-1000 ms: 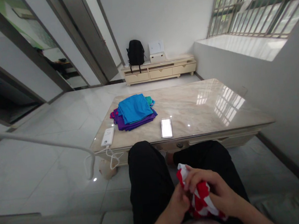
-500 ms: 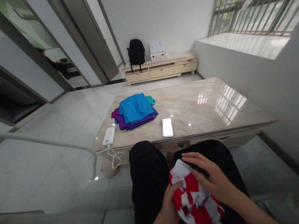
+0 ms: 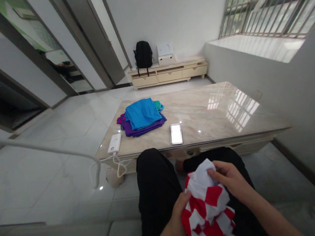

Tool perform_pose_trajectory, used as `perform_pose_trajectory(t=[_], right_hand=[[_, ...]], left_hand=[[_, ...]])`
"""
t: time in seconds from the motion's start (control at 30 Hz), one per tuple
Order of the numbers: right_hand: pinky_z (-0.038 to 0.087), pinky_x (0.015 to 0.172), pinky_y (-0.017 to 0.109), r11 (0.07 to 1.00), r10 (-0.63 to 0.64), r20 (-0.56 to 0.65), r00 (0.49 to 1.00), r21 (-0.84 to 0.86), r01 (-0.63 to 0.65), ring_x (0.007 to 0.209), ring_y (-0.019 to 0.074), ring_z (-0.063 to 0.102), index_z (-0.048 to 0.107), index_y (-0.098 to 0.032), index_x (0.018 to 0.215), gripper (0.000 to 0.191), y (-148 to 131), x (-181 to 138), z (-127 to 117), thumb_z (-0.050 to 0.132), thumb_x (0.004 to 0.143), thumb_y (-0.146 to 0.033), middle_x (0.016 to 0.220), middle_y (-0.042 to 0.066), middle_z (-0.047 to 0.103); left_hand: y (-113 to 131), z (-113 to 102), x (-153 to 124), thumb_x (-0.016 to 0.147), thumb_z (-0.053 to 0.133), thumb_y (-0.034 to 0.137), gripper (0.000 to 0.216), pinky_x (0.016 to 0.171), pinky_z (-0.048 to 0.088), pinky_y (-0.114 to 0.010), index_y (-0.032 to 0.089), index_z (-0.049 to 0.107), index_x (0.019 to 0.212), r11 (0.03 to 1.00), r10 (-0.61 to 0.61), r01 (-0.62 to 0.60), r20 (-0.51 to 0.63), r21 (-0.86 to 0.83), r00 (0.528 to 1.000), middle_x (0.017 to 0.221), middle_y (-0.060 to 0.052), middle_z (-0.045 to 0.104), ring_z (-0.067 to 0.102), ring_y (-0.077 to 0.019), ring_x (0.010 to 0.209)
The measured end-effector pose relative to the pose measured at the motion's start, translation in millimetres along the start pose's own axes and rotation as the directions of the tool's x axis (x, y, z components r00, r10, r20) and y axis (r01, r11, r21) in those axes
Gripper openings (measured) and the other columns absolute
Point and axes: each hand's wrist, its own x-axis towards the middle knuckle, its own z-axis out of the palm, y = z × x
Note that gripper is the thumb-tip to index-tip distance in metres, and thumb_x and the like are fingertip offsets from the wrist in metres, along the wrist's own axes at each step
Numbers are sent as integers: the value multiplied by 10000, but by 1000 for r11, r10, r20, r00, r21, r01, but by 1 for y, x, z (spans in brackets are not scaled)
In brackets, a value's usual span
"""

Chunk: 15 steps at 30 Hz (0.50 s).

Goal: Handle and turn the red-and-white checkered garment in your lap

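Note:
A crumpled red-and-white checked cloth (image 3: 206,203) rests bunched over my lap. My left hand (image 3: 180,213) grips its left side, thumb on top and the other fingers hidden beneath the fabric. At the upper right, my right hand (image 3: 230,178) pinches a white edge of the cloth between thumb and fingers. The cloth's top corner sticks up between the two hands. Whether it is a garment or a flat piece I cannot tell.
Beyond my knees stands a marble-topped table (image 3: 198,106). On it lie a pile of folded clothes (image 3: 143,114), blue on top, a white power bank (image 3: 114,143) with a cable, and a blurred white rectangle (image 3: 176,134). A white curved bar (image 3: 51,150) crosses at left.
My right hand has gone from lying spread over the cloth to pinching its white edge. The cloth's upper part is pulled up and to the right, showing more checks.

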Motion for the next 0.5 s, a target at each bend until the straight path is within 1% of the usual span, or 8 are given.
perform_pose_trajectory(t=[0.07, 0.13, 0.2, 0.27, 0.33, 0.37, 0.43, 0.5], right_hand=[[471, 570, 228, 997, -61, -135, 989, -51, 55, 648, 149, 609, 744, -158, 886, 389, -9, -1, -9, 744, 851, -545, 748, 34, 707], [467, 523, 223, 987, -129, -257, 958, -122, 100, 598, 147, 597, 741, -170, 870, 370, -18, -5, -18, 748, 846, -539, 705, 29, 694], [475, 490, 221, 973, -204, -375, 904, -178, 146, 564, 150, 600, 748, -183, 875, 354, -27, -12, -26, 754, 836, -535, 684, 27, 695], [490, 476, 224, 957, -273, -476, 836, -222, 186, 552, 156, 611, 760, -196, 889, 337, -35, -18, -30, 761, 825, -527, 686, 28, 710], [504, 483, 224, 932, -342, -530, 776, -299, 207, 561, 161, 627, 776, -210, 906, 304, -41, -23, -30, 773, 815, -500, 708, 29, 731], [513, 499, 224, 911, -383, -533, 754, -354, 212, 577, 162, 637, 785, -217, 911, 283, -44, -25, -30, 778, 811, -481, 730, 29, 743], [535, 550, 228, 858, -457, -501, 735, -466, 216, 629, 169, 665, 800, -231, 917, 245, -47, -27, -29, 778, 813, -452, 788, 31, 767], [553, 599, 234, 819, -496, -473, 728, -533, 212, 676, 176, 685, 808, -240, 912, 221, -49, -28, -30, 769, 821, -437, 821, 30, 777]], left_hand=[[1, 0, 1, 696, 817, 660, 601, 815, 552, -382, 141, 794, 999, 1000, -6, 8, 85, -16, 996, 934, -125, 784, 731, -287, 838], [4, 1, 0, 736, 799, 659, 664, 894, 540, -395, 143, 766, 1151, 1000, -4, 1, 238, 9, 971, 1068, -147, 774, 732, -310, 958], [7, 3, -2, 743, 809, 650, 766, 1002, 505, -440, 164, 686, 1323, 995, 1, -37, 383, 88, 924, 1254, -168, 722, 691, -348, 1126], [9, 6, -6, 669, 894, 585, 931, 1108, 436, -493, 186, 582, 1450, 972, -6, -103, 459, 212, 888, 1413, -175, 635, 602, -386, 1283], [9, 12, -10, 642, 939, 478, 980, 1153, 393, -506, 196, 536, 1489, 923, -9, -165, 449, 347, 894, 1461, -162, 603, 553, -389, 1340], [9, 15, -11, 691, 914, 451, 893, 1153, 394, -498, 190, 559, 1468, 893, 1, -190, 419, 408, 908, 1439, -155, 622, 562, -378, 1326], [7, 19, -8, 838, 792, 445, 599, 1112, 433, -464, 179, 658, 1358, 841, 54, -229, 345, 491, 937, 1329, -134, 698, 614, -347, 1240], [7, 18, 0, 917, 687, 479, 437, 1039, 477, -414, 165, 736, 1217, 809, 155, -284, 279, 514, 948, 1202, -118, 749, 642, -324, 1144]])
